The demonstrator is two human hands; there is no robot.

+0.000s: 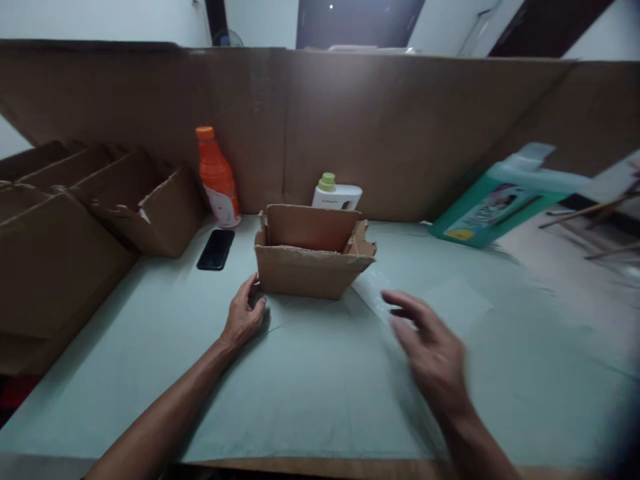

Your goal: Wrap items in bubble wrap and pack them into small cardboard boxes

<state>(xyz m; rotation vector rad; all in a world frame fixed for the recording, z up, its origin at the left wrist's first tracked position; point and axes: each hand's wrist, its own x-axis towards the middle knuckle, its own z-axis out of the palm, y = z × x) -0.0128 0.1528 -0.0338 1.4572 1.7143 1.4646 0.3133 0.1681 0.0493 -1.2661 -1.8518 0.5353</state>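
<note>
A small open cardboard box (305, 272) with ragged upper edges stands mid-table on the pale green cloth. My left hand (245, 312) rests at the box's lower left corner, fingers apart and curved; whether a fingertip touches the cardboard is hard to tell. To the right of the box, my right hand (427, 340) is raised over the cloth, slightly blurred, with thumb and fingers apart and nothing between them. Between that hand and the box lies a clear plastic sheet or bag (373, 290). The inside bottom of the box is hidden by its front wall.
Behind the box is a white bottle with a green cap (337, 195). An orange bottle (217, 177) and a black phone (216, 250) are to the left, near cardboard compartments (165, 213). A green liquid jug (500, 200) leans at right. A cardboard wall (375, 127) bounds the back.
</note>
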